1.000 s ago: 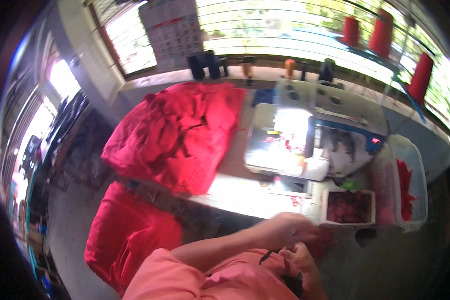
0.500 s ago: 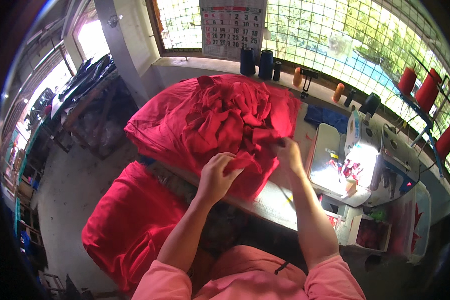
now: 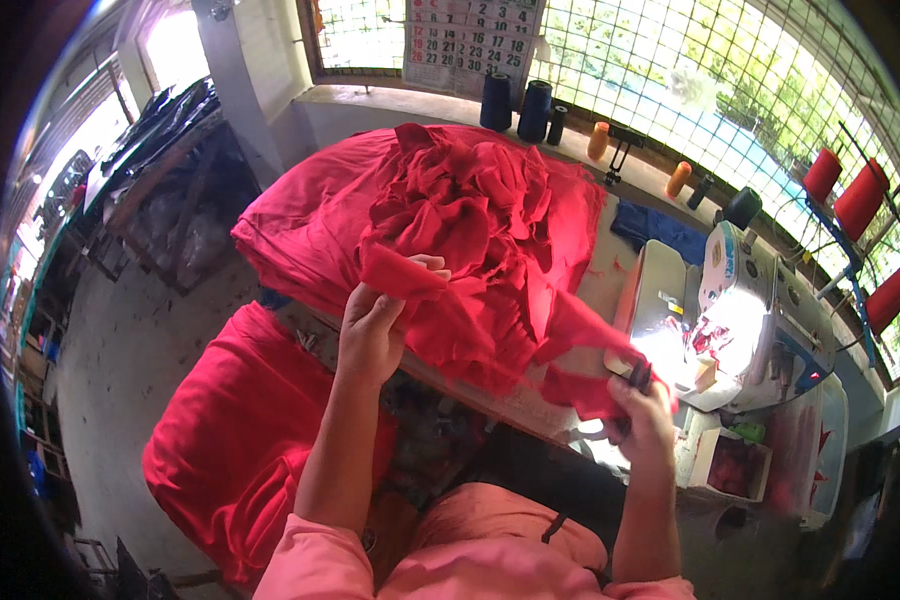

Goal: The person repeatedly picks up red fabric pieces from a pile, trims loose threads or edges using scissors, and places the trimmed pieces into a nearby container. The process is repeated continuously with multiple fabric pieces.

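My left hand (image 3: 372,328) is closed on a piece of red fabric (image 3: 402,276), raised in front of a heap of red cut pieces (image 3: 460,195). That heap rests on a broad red cloth bundle (image 3: 305,205) on the table. Lower right, my right hand (image 3: 645,425) grips another red fabric piece (image 3: 595,332), which stretches back toward the heap. A small dark object (image 3: 638,378) also shows between its fingers; its kind is unclear. Whether the cloth in both hands is one piece I cannot tell.
A lit sewing machine (image 3: 740,280) stands at the right, with red thread cones (image 3: 860,200) on a rack beyond. An open box (image 3: 735,465) sits below it. Dark thread cones (image 3: 497,102) line the window sill. Another red cloth bundle (image 3: 240,440) lies at lower left.
My hands have moved apart. The left went left and up with red cloth; the right came down and toward me, pulling cloth from the heap. The view has shifted slightly.
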The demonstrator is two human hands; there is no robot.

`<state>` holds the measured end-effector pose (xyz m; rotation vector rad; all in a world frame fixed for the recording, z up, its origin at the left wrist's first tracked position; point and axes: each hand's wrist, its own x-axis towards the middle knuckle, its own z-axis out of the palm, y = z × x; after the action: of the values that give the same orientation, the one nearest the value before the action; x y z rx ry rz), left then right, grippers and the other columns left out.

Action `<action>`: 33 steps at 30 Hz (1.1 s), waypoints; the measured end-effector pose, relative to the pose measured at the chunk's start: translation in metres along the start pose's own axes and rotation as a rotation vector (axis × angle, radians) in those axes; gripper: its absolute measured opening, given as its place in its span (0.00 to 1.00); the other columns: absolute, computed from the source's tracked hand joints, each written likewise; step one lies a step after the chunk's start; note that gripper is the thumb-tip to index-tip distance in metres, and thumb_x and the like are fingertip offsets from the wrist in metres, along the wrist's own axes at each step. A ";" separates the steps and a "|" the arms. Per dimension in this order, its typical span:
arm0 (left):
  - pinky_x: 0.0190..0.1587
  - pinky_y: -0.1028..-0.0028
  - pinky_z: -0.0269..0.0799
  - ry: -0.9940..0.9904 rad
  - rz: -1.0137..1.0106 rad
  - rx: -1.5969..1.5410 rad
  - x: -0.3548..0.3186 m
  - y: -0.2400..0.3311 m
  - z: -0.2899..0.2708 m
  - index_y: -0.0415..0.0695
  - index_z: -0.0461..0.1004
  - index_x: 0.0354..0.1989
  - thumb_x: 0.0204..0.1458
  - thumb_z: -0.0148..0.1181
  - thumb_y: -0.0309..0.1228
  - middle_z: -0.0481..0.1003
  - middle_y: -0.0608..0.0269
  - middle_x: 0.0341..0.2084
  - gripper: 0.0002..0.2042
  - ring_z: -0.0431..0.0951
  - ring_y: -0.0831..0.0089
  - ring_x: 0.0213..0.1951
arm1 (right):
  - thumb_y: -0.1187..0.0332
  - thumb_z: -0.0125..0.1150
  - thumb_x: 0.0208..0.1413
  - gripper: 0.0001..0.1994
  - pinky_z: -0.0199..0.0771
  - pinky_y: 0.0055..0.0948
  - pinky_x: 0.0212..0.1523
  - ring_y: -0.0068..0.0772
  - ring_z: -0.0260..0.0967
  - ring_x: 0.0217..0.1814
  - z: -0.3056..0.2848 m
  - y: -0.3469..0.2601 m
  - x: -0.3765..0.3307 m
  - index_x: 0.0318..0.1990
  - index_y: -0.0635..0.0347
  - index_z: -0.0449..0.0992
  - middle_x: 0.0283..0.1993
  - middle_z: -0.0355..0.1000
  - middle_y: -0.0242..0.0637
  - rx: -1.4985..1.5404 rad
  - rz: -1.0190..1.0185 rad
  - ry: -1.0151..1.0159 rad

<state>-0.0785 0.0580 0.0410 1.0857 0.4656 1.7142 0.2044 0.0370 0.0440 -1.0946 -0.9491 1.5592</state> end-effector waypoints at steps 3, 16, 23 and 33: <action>0.44 0.66 0.67 -0.004 -0.053 -0.138 -0.006 -0.010 0.002 0.35 0.65 0.40 0.46 0.51 0.30 0.65 0.53 0.42 0.14 0.66 0.63 0.46 | 0.72 0.53 0.46 0.10 0.56 0.15 0.10 0.17 0.58 0.14 -0.031 0.047 -0.017 0.38 0.59 0.65 0.21 0.63 0.29 0.093 0.228 -0.023; 0.47 0.68 0.59 0.267 0.336 1.391 -0.055 -0.006 0.027 0.40 0.66 0.36 0.36 0.48 0.17 0.65 0.53 0.39 0.15 0.64 0.61 0.46 | 0.73 0.50 0.48 0.05 0.54 0.13 0.10 0.16 0.58 0.13 -0.065 0.035 -0.043 0.33 0.64 0.68 0.20 0.64 0.28 -0.034 -0.058 0.188; 0.53 0.60 0.51 -0.521 0.027 1.081 -0.097 -0.111 0.093 0.42 0.61 0.46 0.41 0.56 0.35 0.68 0.52 0.36 0.23 0.62 0.54 0.48 | 0.71 0.52 0.48 0.05 0.59 0.17 0.09 0.23 0.63 0.14 -0.026 0.000 -0.054 0.31 0.62 0.67 0.20 0.65 0.33 0.172 -0.192 0.063; 0.35 0.80 0.66 -0.234 -0.832 0.278 -0.087 -0.091 0.061 0.32 0.64 0.42 0.46 0.52 0.26 0.71 0.62 0.25 0.15 0.71 0.79 0.29 | 0.64 0.47 0.53 0.11 0.54 0.15 0.13 0.19 0.65 0.20 -0.008 -0.021 0.046 0.39 0.63 0.64 0.28 0.67 0.34 -0.377 -0.151 0.045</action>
<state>0.0291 0.0070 -0.0319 1.0579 0.8736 0.7988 0.2117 0.0866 0.0525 -1.2775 -1.2991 1.2570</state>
